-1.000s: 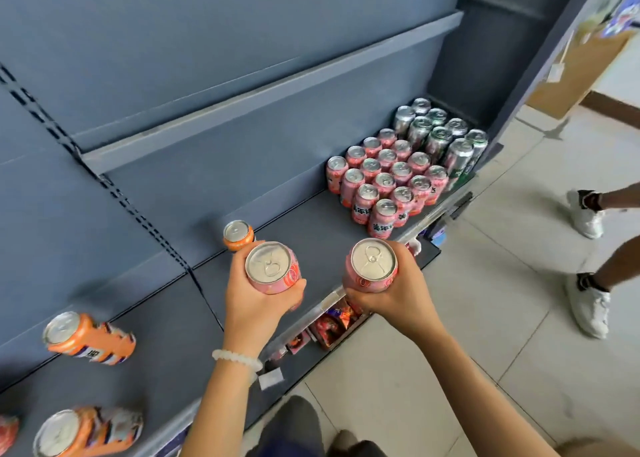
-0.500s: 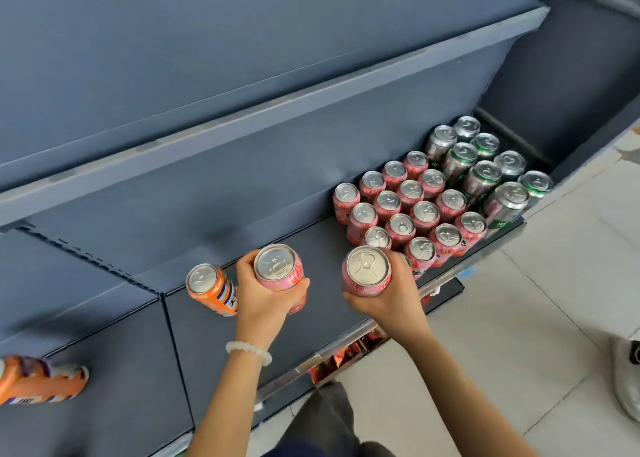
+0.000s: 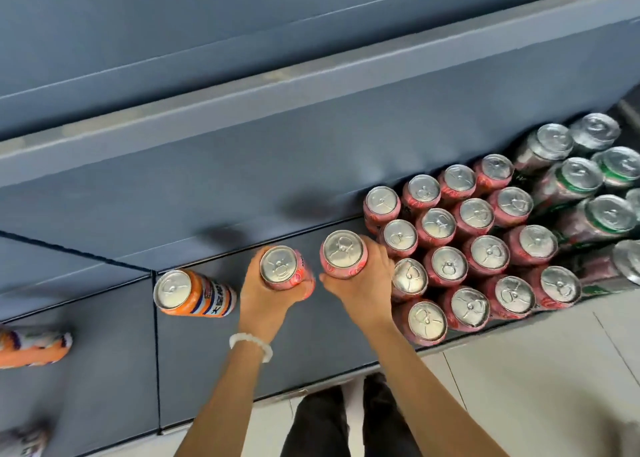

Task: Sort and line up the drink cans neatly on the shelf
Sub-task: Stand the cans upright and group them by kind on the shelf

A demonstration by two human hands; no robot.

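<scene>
Head camera looks down at a dark shelf [image 3: 311,359]. Left hand [image 3: 266,294] grips one pink can [image 3: 282,266]. Right hand [image 3: 363,280] grips another pink can [image 3: 343,253], just left of the pink can block [image 3: 460,245]. An orange can [image 3: 194,294] lies on its side at the left. Green cans [image 3: 585,186] stand far right.

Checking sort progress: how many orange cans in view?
2: one orange can on its side beside the left hand; a second orange can at the left edge. A blurred thing bottom-left may be a third.
</scene>
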